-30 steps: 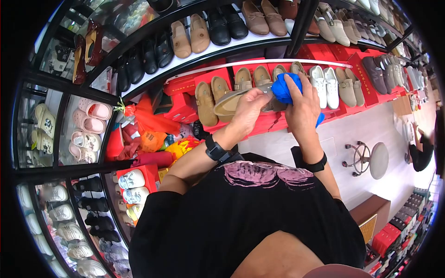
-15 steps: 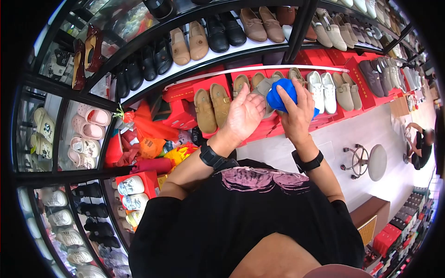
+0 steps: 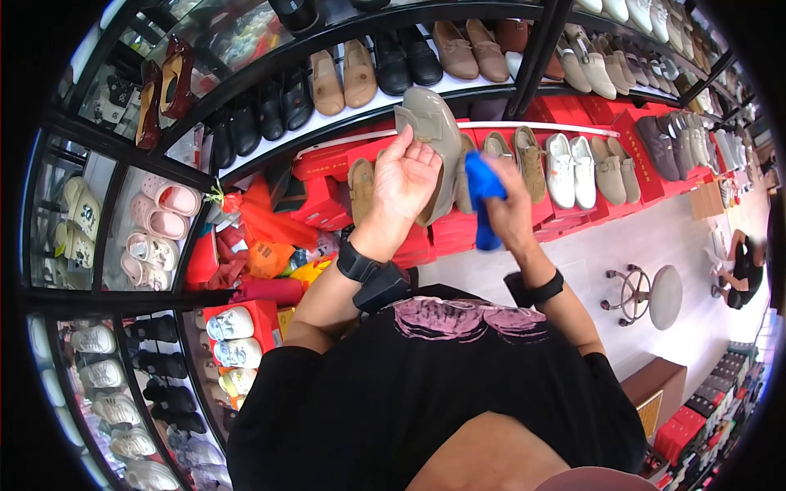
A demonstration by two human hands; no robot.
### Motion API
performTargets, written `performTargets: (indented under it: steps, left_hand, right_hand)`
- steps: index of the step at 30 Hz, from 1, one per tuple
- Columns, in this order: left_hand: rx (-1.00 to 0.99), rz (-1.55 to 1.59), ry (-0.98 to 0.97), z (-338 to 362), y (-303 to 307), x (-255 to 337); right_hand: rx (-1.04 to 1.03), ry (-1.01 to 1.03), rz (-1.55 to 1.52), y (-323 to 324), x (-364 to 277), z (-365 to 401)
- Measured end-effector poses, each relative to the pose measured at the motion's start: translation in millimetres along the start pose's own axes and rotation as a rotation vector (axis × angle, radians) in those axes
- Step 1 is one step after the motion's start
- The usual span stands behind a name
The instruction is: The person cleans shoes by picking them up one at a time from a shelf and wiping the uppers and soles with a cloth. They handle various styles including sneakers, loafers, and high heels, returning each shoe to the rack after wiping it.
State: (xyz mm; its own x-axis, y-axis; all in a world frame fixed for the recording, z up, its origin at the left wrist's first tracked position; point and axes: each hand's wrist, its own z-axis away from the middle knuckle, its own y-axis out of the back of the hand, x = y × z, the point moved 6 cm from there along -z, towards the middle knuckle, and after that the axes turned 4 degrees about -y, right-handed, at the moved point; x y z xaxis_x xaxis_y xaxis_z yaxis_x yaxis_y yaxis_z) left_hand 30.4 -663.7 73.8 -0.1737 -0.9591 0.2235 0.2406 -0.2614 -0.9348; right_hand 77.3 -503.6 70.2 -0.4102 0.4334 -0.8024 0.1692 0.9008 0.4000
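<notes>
Fingers on our left hand (image 3: 403, 186) curl by the gray-brown shoe (image 3: 444, 147); we can't tell if they grip it. Our right fingers squeeze the blue cloth (image 3: 488, 186). Big black shelf (image 3: 538, 64) behind, red boxes (image 3: 321, 206) below, shoe up above them, cloth just beside it. How much is done or left, we can't tell.

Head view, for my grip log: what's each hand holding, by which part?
Left hand: taupe shoe, by its side near the strap. Right hand: blue cloth, by its upper part, exact grip blurred.
</notes>
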Motion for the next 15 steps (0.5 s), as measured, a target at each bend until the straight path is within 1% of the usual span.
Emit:
performTargets:
  steps: [1, 3, 4, 5, 7, 9, 10, 11, 12, 14, 15]
  left_hand:
    - [-0.009, 0.03, 0.004, 1.4, -3.8, 0.1]
    - [-0.019, 0.025, 0.009, 1.7, -9.9, -1.0]
    - [-0.017, 0.021, 0.053, -2.0, -10.5, -3.5]
    - [-0.015, 0.018, 0.096, -4.8, -11.3, -5.5]
    - [-0.021, 0.051, 0.074, -4.0, -23.7, -1.9]
    - [-0.033, 0.123, 0.021, -4.9, -36.1, 6.6]
    - [-0.07, 0.134, -0.005, -6.8, -39.9, 14.5]
    - [-0.06, 0.157, -0.012, -8.2, -41.8, 20.9]
    - [-0.079, 0.171, -0.033, -9.4, -44.1, 28.0]
    - [-0.098, 0.18, -0.051, -6.5, -47.8, 41.0]
    - [-0.119, 0.283, 0.03, -2.0, -52.4, 42.9]
  right_hand:
    - [0.154, 0.055, 0.06, 13.4, -14.8, -9.8]
    - [0.269, 0.145, 0.05, 23.2, -47.8, -29.3]
    - [0.255, 0.182, 0.064, 23.0, -62.0, -32.7]
    - [0.257, 0.181, 0.064, 19.7, -63.1, -31.2]
    - [0.223, 0.329, 0.306, 5.9, -69.5, -23.4]
    - [0.191, 0.357, 0.36, -5.4, -62.8, -5.5]
    - [0.095, 0.332, 0.378, -15.9, -56.4, 6.2]
    - [-0.001, 0.306, 0.396, -26.5, -48.5, 17.6]
    - [-0.003, 0.308, 0.394, -32.1, -41.2, 28.8]
    - [-0.282, 0.114, 0.208, -55.2, -13.1, 44.7]
    - [-0.277, 0.115, 0.207, -57.7, -7.5, 46.1]
